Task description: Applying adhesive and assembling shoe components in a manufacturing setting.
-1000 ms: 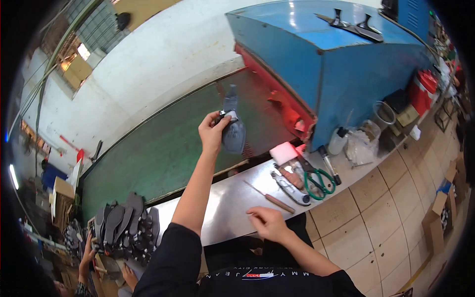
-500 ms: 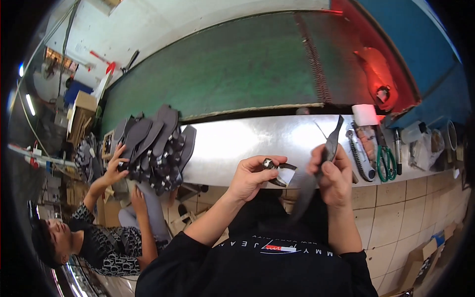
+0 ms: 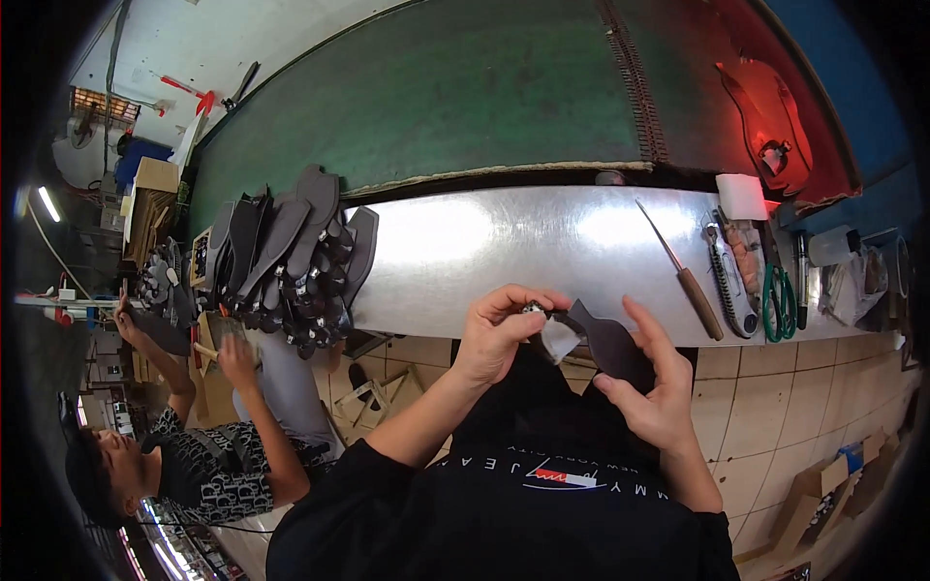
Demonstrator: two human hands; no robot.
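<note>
Over the near edge of the metal-topped bench, a dark grey sandal sole (image 3: 617, 349) is held between my two hands. My left hand (image 3: 499, 334) is closed, pinching a dark strap with a shiny ornament (image 3: 534, 308) at the sole's narrow end. A white piece (image 3: 560, 339), perhaps a lining or label, hangs below those fingers. My right hand (image 3: 661, 387) has its thumb against the sole's wide end, fingers on the other side. How the strap joins the sole is hidden by my left fingers.
An awl with a wooden handle (image 3: 699, 303) lies on the metal bench top (image 3: 542, 228), beside a utility knife (image 3: 731, 281) and green-handled scissors (image 3: 778, 305). Left stands a pile of sandals (image 3: 300, 257). Behind runs a green conveyor belt (image 3: 465, 97). At left a co-worker (image 3: 208, 465) holds a sole.
My right hand has shifted its hold, and the sole now shows its flat face toward my left hand. The awl has come into full view. The co-worker's hands have left the pile.
</note>
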